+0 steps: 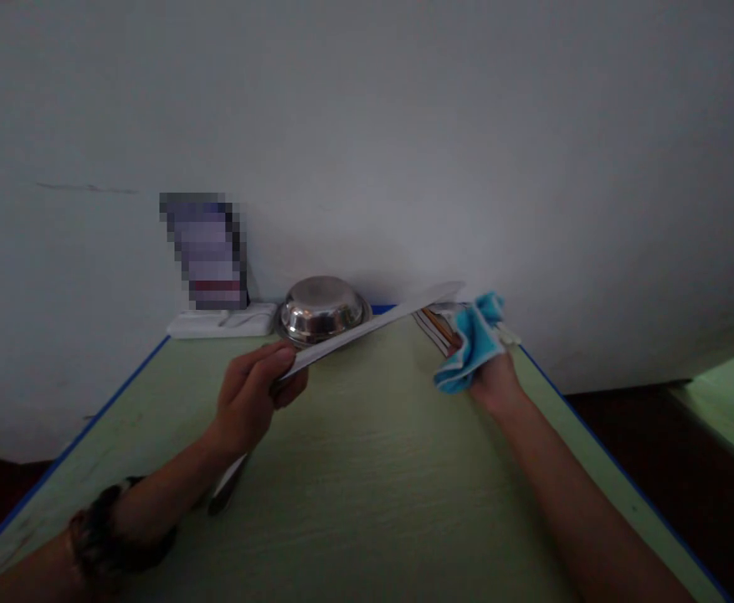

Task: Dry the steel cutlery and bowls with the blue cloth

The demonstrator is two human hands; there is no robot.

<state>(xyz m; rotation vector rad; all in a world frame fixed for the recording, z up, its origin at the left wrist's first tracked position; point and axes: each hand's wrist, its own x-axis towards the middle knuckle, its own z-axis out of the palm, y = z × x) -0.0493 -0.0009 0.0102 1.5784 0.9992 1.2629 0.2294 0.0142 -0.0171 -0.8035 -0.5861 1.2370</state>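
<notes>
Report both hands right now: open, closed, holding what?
Left hand: closed, holding a long, narrow, pale-grey flat strip.
Right hand: holding a crumpled blue cloth with pale edges; fingers mostly hidden.

In dim light, I face a plain grey-white wall marked by a thin dark scratch; before it, my pale-green, blue-edged rectangular table stands over dark floor.

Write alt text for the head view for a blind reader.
A person's left hand holds a long, flat, pale object slantwise over a green table, while the right hand holds a blue cloth. A domed metal dish sits by the wall.
</notes>
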